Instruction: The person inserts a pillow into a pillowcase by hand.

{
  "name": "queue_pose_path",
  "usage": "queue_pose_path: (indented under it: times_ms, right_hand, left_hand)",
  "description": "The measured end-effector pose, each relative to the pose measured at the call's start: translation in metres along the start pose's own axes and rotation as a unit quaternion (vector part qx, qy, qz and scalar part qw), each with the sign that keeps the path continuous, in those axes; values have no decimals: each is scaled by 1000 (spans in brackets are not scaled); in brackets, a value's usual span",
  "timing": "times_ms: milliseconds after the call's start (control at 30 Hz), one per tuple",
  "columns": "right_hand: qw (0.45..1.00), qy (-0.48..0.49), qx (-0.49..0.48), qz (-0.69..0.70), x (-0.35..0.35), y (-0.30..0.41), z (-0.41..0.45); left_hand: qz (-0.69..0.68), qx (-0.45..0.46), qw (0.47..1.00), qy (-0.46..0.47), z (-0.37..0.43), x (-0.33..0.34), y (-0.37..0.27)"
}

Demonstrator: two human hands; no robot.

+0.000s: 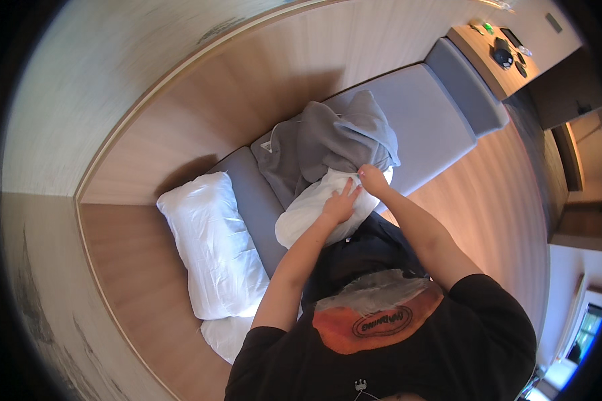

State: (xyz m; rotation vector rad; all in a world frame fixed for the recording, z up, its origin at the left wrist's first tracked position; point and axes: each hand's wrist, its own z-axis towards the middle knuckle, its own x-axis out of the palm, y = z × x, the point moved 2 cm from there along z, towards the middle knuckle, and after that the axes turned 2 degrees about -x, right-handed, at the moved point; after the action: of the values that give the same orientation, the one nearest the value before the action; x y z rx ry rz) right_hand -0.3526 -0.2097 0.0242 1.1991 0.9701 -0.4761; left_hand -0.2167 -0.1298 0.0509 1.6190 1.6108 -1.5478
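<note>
A white pillow [301, 215] lies before me, its far part covered by a grey fabric cover [326, 130] that is bunched up. My left hand [340, 204] rests on top of the pillow with its fingers spread. Just right of it, my right hand [373, 179] pinches the edge of the grey cover where it meets the pillow. The far part of the cover stands up in loose folds and shows a paler side at the right. A small white triangular mark is on the grey fabric at the left.
Another white pillow [213, 250] lies at the left, partly over a further white one [226, 336]. The grey cushioned bench [406, 105] runs along a wood-panelled wall [281, 65]. A wooden side table [481, 55] with small items stands at the far right end, beside the wooden floor [486, 200].
</note>
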Motion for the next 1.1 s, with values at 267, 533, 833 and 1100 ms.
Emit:
queue_pose_path:
  times_ms: [267, 533, 833, 1100]
  right_hand:
    - [988, 145, -16, 45, 11, 19, -34]
    - [943, 281, -76, 160, 7, 26, -12]
    - [895, 219, -353, -165, -2, 55, 35]
    - [851, 174, -458, -189, 26, 43, 56]
  left_hand:
    - [20, -78, 997, -1, 19, 28, 29]
    - [28, -149, 980, -126, 10, 24, 48]
    - [-130, -239, 903, -332, -16, 4, 25]
    - [-136, -238, 919, -284, -10, -3, 9]
